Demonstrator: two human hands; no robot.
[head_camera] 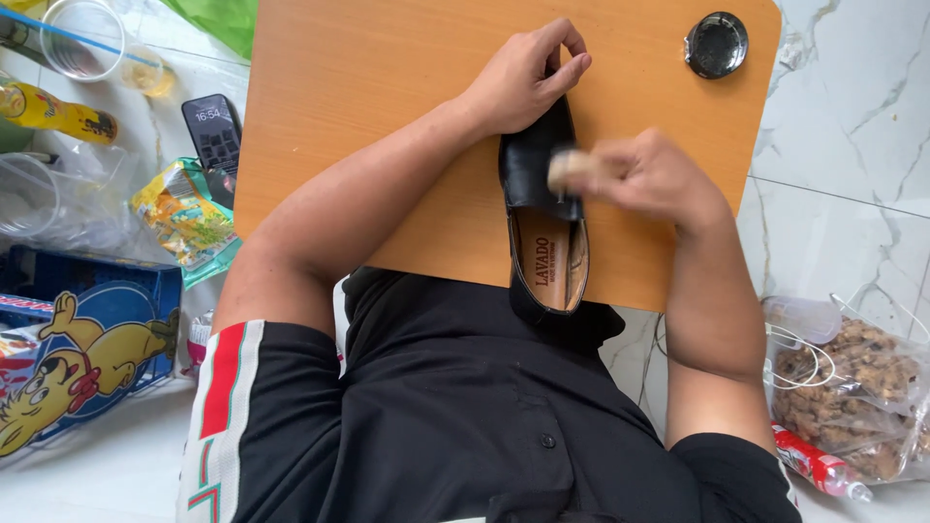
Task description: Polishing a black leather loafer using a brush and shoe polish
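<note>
Your left hand (528,77) pinches the toe of the black leather slip-on shoe (542,213) lying on the orange wooden board (368,87); your right hand (644,179), blurred, grips a pale brush (565,167) on its upper. Round black polish tin (716,45) sits far right, black smartphone (213,131) off left, nothing blocking

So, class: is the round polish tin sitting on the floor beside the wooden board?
No, the round tin rests on the wooden board, near its far right corner.
</note>
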